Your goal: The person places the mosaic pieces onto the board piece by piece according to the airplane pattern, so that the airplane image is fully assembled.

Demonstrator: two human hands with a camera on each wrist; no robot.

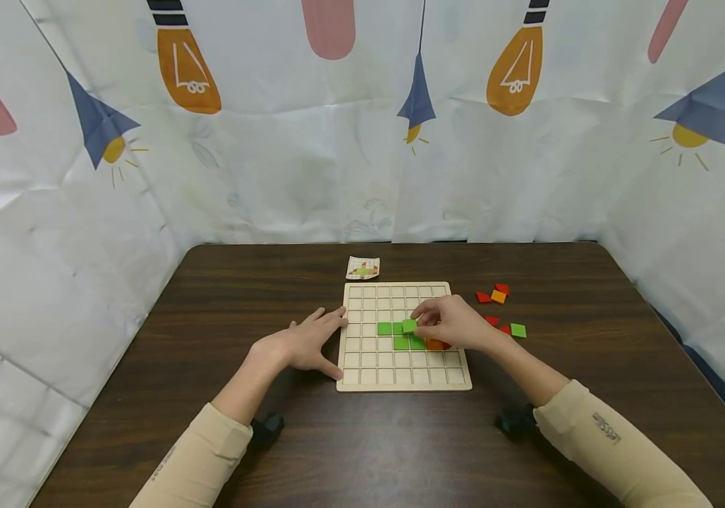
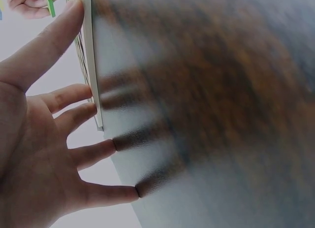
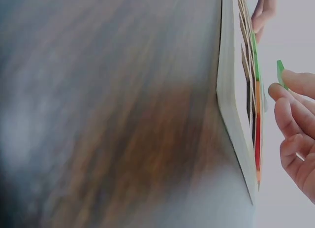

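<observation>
Up over the board (image 1: 403, 387), the right hand (image 1: 454, 324) had one green tile (image 1: 409, 326) pinched, clear of the squares!
Four more green tiles (image 1: 384, 329) sat in the squares, orange (image 1: 434, 344) and red pieces beside them, partly hidden, too covered to count; the left hand (image 1: 302, 342), fingers spread wide, touched the board's left edge, while on the counter (image 1: 400, 451) lay one picture card (image 1: 362, 268), and, off right, one loose green square (image 1: 518, 330), one orange square (image 1: 498, 297) and several red bits (image 1: 484, 298).
</observation>
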